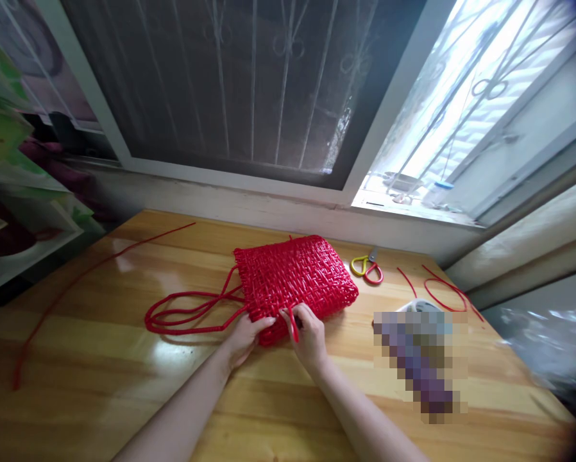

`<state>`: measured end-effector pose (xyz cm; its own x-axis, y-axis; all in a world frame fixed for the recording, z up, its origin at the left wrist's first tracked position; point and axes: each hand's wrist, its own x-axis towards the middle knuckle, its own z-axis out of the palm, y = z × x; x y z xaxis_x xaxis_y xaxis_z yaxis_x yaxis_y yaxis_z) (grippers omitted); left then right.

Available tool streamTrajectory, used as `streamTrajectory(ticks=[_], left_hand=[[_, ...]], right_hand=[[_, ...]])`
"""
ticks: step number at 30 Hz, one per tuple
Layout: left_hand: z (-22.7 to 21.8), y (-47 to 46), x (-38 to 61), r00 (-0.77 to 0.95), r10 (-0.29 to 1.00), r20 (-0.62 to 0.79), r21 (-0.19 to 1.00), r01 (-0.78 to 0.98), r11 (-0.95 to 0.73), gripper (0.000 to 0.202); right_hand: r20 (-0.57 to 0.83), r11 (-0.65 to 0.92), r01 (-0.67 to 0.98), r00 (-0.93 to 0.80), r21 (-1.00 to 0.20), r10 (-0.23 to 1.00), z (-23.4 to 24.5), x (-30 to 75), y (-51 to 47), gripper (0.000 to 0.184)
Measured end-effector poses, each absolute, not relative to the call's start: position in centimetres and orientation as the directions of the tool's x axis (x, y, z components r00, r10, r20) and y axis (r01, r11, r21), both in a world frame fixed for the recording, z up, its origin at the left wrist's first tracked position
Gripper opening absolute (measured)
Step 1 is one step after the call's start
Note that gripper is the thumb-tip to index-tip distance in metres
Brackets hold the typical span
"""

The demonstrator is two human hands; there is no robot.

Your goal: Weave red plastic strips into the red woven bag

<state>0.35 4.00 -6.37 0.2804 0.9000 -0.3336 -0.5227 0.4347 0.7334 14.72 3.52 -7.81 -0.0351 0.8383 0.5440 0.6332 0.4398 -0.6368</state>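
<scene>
A red woven bag [297, 273] lies on its side on the wooden table, its long looped handles [186, 314] trailing to the left. At the bag's near left corner, my left hand [244, 337] grips the edge, thumb on top and the other fingers underneath, partly hidden. Close beside it, my right hand [307, 330] is closed in a pinch on a short red strip [294, 324] that stands out from the bag's near side. The spot where the strip meets the weave is hard to make out.
Scissors [366, 268] with yellow and red handles lie behind the bag to the right. Loose red strips [446, 289] and a white roll [420, 307] are farther right, near a blurred-out patch. One long red strip [76, 276] curves across the table's left side. A window [240, 173] stands behind.
</scene>
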Motion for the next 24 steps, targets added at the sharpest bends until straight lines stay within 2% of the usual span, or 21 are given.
streamTrajectory(ticks=[9,19,24], left_hand=[[-7.4,3.9,1.0,0.19,0.913,-0.362,0.723,-0.56,0.404,0.04],[-6.6,3.9,1.1,0.167,0.905,-0.391,0.713,-0.567,0.413,0.041],[-7.2,3.8,1.7,0.047,0.919,-0.391,0.755,-0.555,0.35,0.043]], right_hand=[[0.569,0.437,0.676,-0.032,-0.593,0.822,-8.1,14.8,3.5,0.014],[0.525,0.326,0.744,0.039,-0.583,0.85,-7.8,14.4,4.0,0.022],[0.536,0.322,0.749,0.052,-0.579,0.842,-7.8,14.3,4.0,0.021]])
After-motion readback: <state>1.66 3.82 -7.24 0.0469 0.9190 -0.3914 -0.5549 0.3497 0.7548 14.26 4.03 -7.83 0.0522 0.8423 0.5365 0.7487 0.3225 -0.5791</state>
